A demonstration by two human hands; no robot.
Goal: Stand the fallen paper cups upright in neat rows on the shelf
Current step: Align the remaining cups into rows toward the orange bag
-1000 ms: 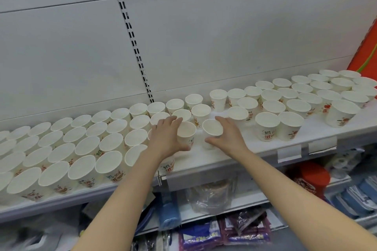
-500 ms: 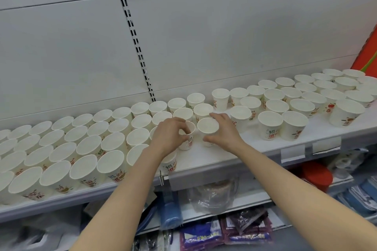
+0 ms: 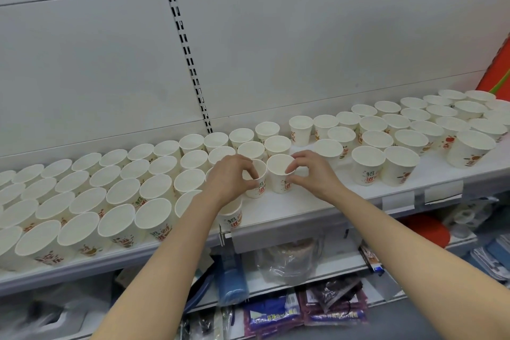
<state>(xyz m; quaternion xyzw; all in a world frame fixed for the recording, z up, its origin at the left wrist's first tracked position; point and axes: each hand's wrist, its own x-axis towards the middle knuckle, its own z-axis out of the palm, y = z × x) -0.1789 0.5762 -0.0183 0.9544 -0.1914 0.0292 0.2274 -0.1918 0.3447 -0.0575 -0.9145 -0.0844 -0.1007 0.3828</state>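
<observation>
A white shelf [image 3: 303, 210] is seen running across the view, backed by a pale panelled wall [image 3: 303, 50] with a slotted upright strip [image 3: 187, 52]. On the left part of the shelf a large block of paper cups [image 3: 82, 196] is set upright in tight rows, rim against rim, with red and green print visible on the front ones. Just right of that block, near the middle of the shelf, the left hand [image 3: 230, 178] is curled round the left cup [image 3: 258, 178], the thumb and fingers hooked over its rim; this cup stands upright and is touching, or very nearly touching, its neighbour. That neighbour, the right cup [image 3: 280, 172], is also upright and is pinched at its rim and side by the right hand [image 3: 311, 174], whose fingers are bent round it. Below the left wrist another printed cup [image 3: 231, 215] is partly hidden near the front edge of the shelf. Further right, a looser group of upright cups [image 3: 414, 130] is spread toward the far end, with gaps left between several of them. Two blank label holders [image 3: 422, 196] are fixed to the front edge of the shelf. An orange-red panel [image 3: 496, 72] is glimpsed at the far right edge. Below, a lower shelf with packaged goods [image 3: 303, 312] is visible.
</observation>
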